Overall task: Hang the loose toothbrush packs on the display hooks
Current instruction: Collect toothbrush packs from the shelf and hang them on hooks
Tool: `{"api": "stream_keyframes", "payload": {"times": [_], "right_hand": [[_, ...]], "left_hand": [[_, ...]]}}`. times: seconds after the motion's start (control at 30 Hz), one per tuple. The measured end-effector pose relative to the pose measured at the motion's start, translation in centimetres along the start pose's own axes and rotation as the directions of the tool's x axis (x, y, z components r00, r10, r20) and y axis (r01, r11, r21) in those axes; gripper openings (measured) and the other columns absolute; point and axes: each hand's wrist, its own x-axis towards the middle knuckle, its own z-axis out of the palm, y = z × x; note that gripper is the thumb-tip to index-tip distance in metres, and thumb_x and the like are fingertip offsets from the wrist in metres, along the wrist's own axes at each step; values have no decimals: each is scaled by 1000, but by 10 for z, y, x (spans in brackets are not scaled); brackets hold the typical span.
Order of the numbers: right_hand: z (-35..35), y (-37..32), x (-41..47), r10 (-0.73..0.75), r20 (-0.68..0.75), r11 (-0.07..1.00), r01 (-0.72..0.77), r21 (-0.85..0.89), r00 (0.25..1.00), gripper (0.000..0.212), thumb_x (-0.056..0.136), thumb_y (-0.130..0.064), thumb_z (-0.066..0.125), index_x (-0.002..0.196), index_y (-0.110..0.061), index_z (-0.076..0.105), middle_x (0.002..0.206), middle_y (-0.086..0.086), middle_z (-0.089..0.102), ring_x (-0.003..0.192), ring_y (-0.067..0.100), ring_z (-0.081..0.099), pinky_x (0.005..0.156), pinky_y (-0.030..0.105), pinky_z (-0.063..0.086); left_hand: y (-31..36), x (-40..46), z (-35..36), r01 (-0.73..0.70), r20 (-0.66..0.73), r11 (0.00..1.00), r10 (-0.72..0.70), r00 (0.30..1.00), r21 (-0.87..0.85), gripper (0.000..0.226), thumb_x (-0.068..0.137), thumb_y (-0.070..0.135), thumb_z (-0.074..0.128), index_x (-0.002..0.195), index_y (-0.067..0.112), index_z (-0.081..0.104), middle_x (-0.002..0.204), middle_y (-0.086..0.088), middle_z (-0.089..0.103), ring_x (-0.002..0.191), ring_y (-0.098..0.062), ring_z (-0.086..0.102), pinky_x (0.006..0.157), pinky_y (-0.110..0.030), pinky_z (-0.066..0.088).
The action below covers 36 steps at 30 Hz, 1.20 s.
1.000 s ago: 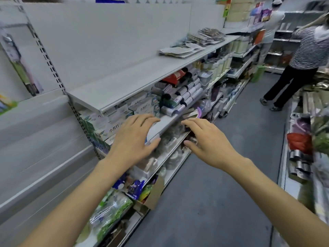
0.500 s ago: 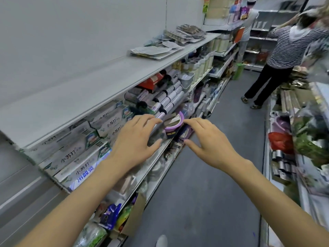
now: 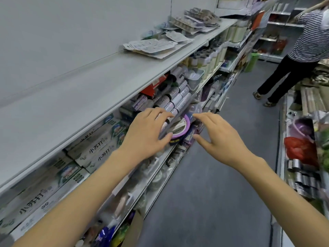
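We see the toothbrush packs lying flat on the top shelf, far beyond both hands and untouched. They are pale blister cards in a loose pile, their print too blurred to read. Our left hand and right hand hover spread and empty.

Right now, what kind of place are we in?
Most likely a shop aisle: long shelves stocked with boxed goods, loose blister packs on top, and another person reaching into shelves ahead.
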Motion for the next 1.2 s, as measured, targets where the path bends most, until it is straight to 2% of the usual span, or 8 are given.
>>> {"api": "stream_keyframes", "payload": {"times": [0.2, 0.3, 0.53, 0.7, 0.83, 1.0, 1.1, 1.2], "right_hand": [[13, 61, 57, -34, 13, 998, 33, 45, 999, 57, 95, -37, 63, 146, -20, 44, 140, -3, 52, 128, 20, 48, 104, 38, 45], [20, 101, 91, -79, 22, 996, 78, 45, 997, 57, 96, -37, 62, 146, -18, 45, 142, -2, 52, 130, 20, 47, 105, 36, 42], [21, 190, 191, -240, 35, 967, 236, 91, 970, 57, 96, -36, 63, 146, -18, 44, 141, -1, 52, 130, 20, 46, 106, 34, 40], [20, 236, 261, -373, 38, 924, 367, 111, 927, 56, 96, -35, 64, 145, -16, 45, 139, 1, 53, 127, 22, 49, 104, 36, 41], [25, 256, 312, -415, 21, 899, 406, 161, 910, 55, 96, -35, 63, 145, -17, 45, 140, 0, 53, 127, 21, 48, 102, 35, 41], [37, 260, 372, -474, 5, 859, 461, 222, 881, 55, 96, -34, 61, 146, -17, 44, 139, 1, 52, 127, 20, 46, 103, 34, 40], [47, 257, 406, -497, -10, 842, 486, 233, 867, 55, 96, -33, 61, 146, -18, 44, 139, 0, 52, 127, 20, 46, 102, 38, 43], [54, 255, 436, -503, -29, 831, 493, 257, 864, 55, 96, -32, 61, 147, -19, 44, 140, 1, 52, 128, 22, 46, 101, 39, 44]], "left_hand": [[-11, 67, 31, 38, 21, 999, -38, 999, 13, 51, 88, 51, 48, 133, 27, 53, 133, 5, 55, 123, -20, 51, 104, -39, 43], [-14, 104, 49, 69, 3, 997, -69, 998, 34, 50, 88, 50, 52, 132, 26, 54, 132, 5, 56, 122, -20, 51, 103, -40, 43], [-12, 193, 78, 186, -51, 979, -182, 982, 90, 51, 88, 49, 52, 133, 25, 56, 131, 4, 57, 123, -19, 49, 104, -35, 39], [-20, 249, 80, 326, -127, 938, -311, 942, 120, 50, 89, 45, 54, 135, 25, 55, 132, 3, 56, 124, -21, 49, 103, -40, 43], [-37, 283, 76, 408, -203, 903, -378, 903, 133, 43, 92, 39, 59, 133, 26, 55, 133, 3, 56, 124, -21, 48, 104, -40, 43], [-81, 327, 66, 451, -228, 876, -411, 883, 168, 45, 94, 32, 55, 138, 24, 53, 139, 3, 54, 128, -22, 48, 104, -41, 44], [-109, 355, 63, 498, -171, 842, -470, 866, 206, 54, 92, 20, 58, 145, 25, 48, 150, 4, 48, 137, -22, 42, 105, -42, 45], [-130, 381, 63, 541, -68, 799, -544, 837, 263, 62, 93, 21, 57, 152, 29, 39, 158, 5, 40, 141, -22, 41, 106, -42, 45]]}}
